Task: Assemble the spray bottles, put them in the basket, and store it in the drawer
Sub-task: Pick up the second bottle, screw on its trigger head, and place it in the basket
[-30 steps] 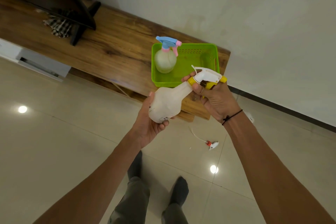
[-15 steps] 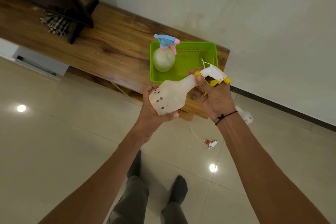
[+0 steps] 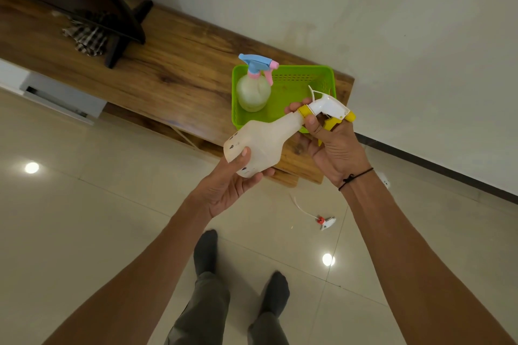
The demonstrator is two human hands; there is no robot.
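The spray bottle (image 3: 260, 143) lies tilted in the air just in front of the green basket (image 3: 283, 117), its base cupped in the left hand (image 3: 232, 176) while the right hand (image 3: 333, 145) pinches the yellow collar of the trigger head (image 3: 328, 109) at the neck. This looks like the screwing-on step. Next the collar wants tightening, then the bottle goes beside the blue-topped bottle (image 3: 253, 87) standing in the basket.

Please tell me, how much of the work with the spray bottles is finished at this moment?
Done: one bottle with a blue and pink sprayer stands in the green basket. In hand: the left hand holds a white bottle while the right hand fits its yellow and white sprayer head. Left: a loose sprayer head with a red collar lies on the floor, and the basket sits on the wooden cabinet, not stored.
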